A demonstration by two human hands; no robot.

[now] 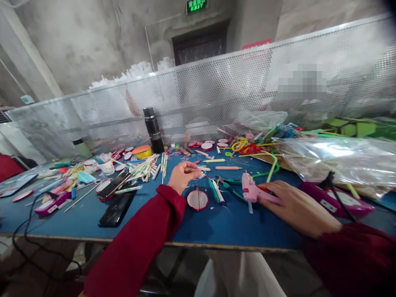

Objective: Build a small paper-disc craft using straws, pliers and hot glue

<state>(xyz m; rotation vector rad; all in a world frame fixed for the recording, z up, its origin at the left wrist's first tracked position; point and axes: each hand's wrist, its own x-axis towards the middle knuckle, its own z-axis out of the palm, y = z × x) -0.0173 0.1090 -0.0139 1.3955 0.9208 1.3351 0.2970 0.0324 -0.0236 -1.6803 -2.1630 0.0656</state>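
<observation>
My right hand (292,206) is wrapped around the handle of a pink hot glue gun (250,189), with a clear glue stick end poking out of it. My left hand (184,175) has its fingertips pinched together above the table; whatever is between them is too small to make out. Just below that hand lies a round, red-rimmed white disc (198,199) with a thin reddish line across its middle. Between the hands rest a teal pen (213,189), a white pen (219,192) and pliers with teal handles (232,190).
Phones (116,210) and a pile of paper sticks (150,168) lie to the left. A black bottle (154,131) stands before the perforated metal screen (198,95). Plastic bags (337,159), pipe cleaners (247,146) and a purple power strip (343,201) with a black cord fill the right.
</observation>
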